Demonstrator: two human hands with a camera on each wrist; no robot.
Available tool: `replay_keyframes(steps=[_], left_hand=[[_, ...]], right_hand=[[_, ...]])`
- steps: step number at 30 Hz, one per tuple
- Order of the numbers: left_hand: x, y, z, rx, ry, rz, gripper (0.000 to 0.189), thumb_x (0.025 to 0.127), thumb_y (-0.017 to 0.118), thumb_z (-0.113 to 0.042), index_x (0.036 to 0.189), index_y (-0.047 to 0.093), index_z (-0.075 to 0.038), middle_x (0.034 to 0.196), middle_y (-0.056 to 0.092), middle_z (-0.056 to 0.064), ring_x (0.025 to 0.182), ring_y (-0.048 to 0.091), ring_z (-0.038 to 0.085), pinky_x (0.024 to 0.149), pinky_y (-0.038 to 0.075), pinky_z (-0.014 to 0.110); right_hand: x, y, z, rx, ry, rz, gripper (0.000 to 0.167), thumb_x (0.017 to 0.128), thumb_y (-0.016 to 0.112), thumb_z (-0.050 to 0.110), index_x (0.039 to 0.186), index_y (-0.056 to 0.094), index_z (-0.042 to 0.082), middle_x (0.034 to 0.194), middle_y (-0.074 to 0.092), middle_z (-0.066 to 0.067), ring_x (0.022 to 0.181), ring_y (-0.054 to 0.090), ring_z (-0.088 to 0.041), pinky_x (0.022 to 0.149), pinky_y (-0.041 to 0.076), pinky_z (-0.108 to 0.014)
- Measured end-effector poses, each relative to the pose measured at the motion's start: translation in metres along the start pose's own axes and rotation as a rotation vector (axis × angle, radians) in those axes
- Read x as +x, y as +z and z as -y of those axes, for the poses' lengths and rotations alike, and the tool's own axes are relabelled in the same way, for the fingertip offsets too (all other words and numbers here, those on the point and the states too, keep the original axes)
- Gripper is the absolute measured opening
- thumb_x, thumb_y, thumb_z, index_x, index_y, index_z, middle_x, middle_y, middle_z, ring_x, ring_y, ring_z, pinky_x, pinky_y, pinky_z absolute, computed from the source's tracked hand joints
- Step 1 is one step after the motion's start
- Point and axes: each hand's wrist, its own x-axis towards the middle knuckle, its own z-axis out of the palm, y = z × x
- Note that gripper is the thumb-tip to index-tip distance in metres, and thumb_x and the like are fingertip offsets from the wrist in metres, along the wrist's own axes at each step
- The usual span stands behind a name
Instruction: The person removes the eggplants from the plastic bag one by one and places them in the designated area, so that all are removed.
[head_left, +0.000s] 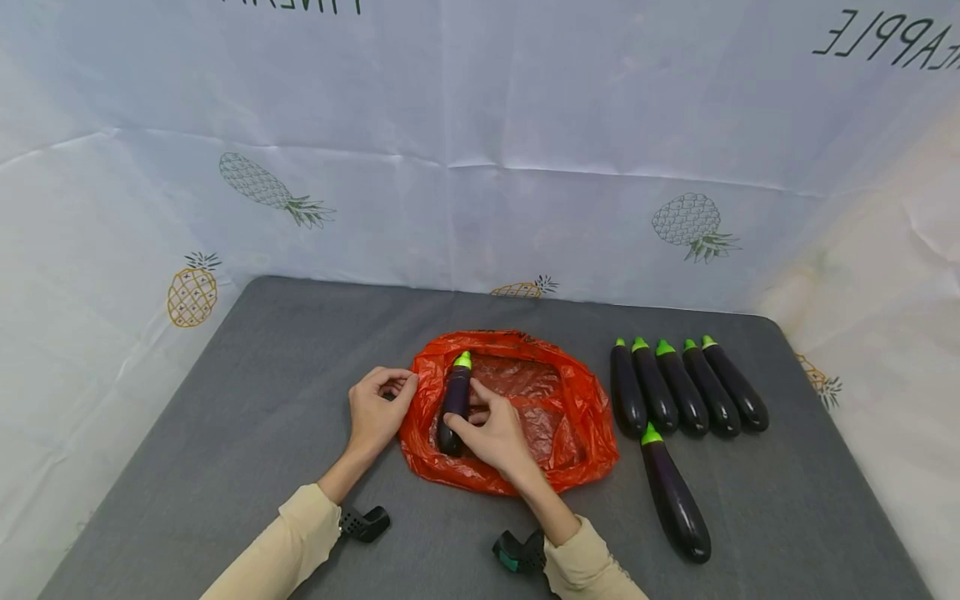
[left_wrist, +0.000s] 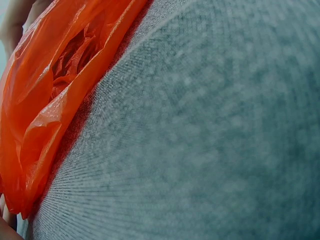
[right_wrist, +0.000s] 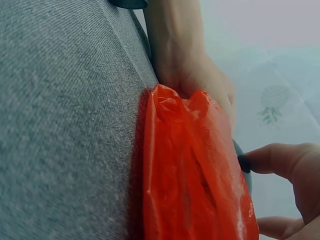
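A red plastic bag (head_left: 592, 417) lies on the grey table with its mouth spread wide. Inside its left part is a dark purple eggplant (head_left: 457, 393), its bright green stem end pointing away from me. My right hand (head_left: 497, 435) grips this eggplant from the right, thumb near its lower end and fingers along its side. At the bag's left rim, my left hand (head_left: 378, 410) pinches the plastic between thumb and fingers. The left wrist view shows the bag's folded edge (left_wrist: 37, 135); most of that hand is out of frame. In the right wrist view, the bag partly hides the eggplant.
Several eggplants (head_left: 678, 392) lie side by side to the bag's right, green ends away from me. Another eggplant (head_left: 675, 500) lies nearer me, its stem touching the row. A white cloth with pineapple prints (head_left: 480, 225) hangs behind the table (head_left: 315, 333).
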Motion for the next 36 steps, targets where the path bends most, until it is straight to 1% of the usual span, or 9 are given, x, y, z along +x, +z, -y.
replay_keyframes(steps=[2,6,10,18,26,34,36], left_hand=[[0.0,0.0,0.0,0.002,0.003,0.0,0.007,0.09,0.077,-0.009,0.084,0.078,-0.005,0.077,0.07,0.009,0.066,0.059,-0.002,0.063,0.048,0.009],[0.0,0.0,0.0,-0.001,0.0,0.004,0.01,0.09,0.077,-0.012,0.084,0.077,-0.004,0.077,0.07,0.008,0.066,0.059,-0.002,0.063,0.048,0.009],[0.001,-0.001,-0.001,-0.004,-0.009,0.009,0.012,0.091,0.076,-0.014,0.084,0.077,-0.004,0.077,0.07,0.008,0.066,0.059,-0.001,0.064,0.048,0.009],[0.001,-0.001,-0.001,-0.012,-0.007,0.012,0.008,0.09,0.077,-0.012,0.085,0.078,-0.006,0.078,0.07,0.008,0.067,0.059,-0.001,0.063,0.049,0.009],[0.0,-0.001,-0.001,-0.018,0.011,0.007,0.006,0.09,0.077,-0.009,0.085,0.078,-0.006,0.078,0.07,0.009,0.067,0.059,-0.001,0.064,0.049,0.01],[0.0,-0.002,-0.002,-0.033,-0.013,0.017,0.007,0.09,0.077,-0.011,0.087,0.079,-0.005,0.078,0.07,0.01,0.067,0.059,0.0,0.064,0.049,0.009],[-0.001,-0.002,-0.002,-0.036,-0.015,0.014,0.004,0.089,0.077,-0.009,0.087,0.079,-0.005,0.078,0.07,0.011,0.067,0.059,0.0,0.064,0.048,0.009]], right_hand=[[0.0,-0.001,0.0,0.01,0.004,0.003,0.074,0.09,0.076,0.024,0.152,0.044,-0.002,0.126,0.066,-0.023,0.095,0.071,-0.026,0.078,0.062,-0.036],[-0.001,-0.003,0.0,0.032,0.01,0.014,0.074,0.09,0.075,0.023,0.152,0.044,-0.001,0.127,0.065,-0.023,0.096,0.071,-0.027,0.078,0.063,-0.037],[-0.002,-0.007,0.001,0.051,0.016,0.022,0.074,0.09,0.075,0.022,0.153,0.043,-0.001,0.129,0.064,-0.024,0.096,0.071,-0.027,0.076,0.063,-0.037],[-0.005,-0.013,0.004,0.071,0.021,0.001,0.072,0.091,0.075,0.02,0.153,0.043,0.0,0.128,0.063,-0.023,0.095,0.07,-0.025,0.078,0.062,-0.037],[-0.007,-0.018,0.007,0.097,0.031,-0.005,0.072,0.091,0.075,0.019,0.153,0.044,0.002,0.129,0.064,-0.022,0.095,0.071,-0.025,0.078,0.062,-0.038],[-0.01,-0.023,0.009,0.057,0.028,0.001,0.072,0.091,0.075,0.021,0.154,0.044,0.005,0.129,0.065,-0.02,0.093,0.071,-0.022,0.074,0.061,-0.033],[-0.011,-0.024,0.008,0.048,0.018,0.012,0.072,0.091,0.075,0.021,0.154,0.043,0.004,0.128,0.065,-0.02,0.093,0.071,-0.022,0.074,0.061,-0.033]])
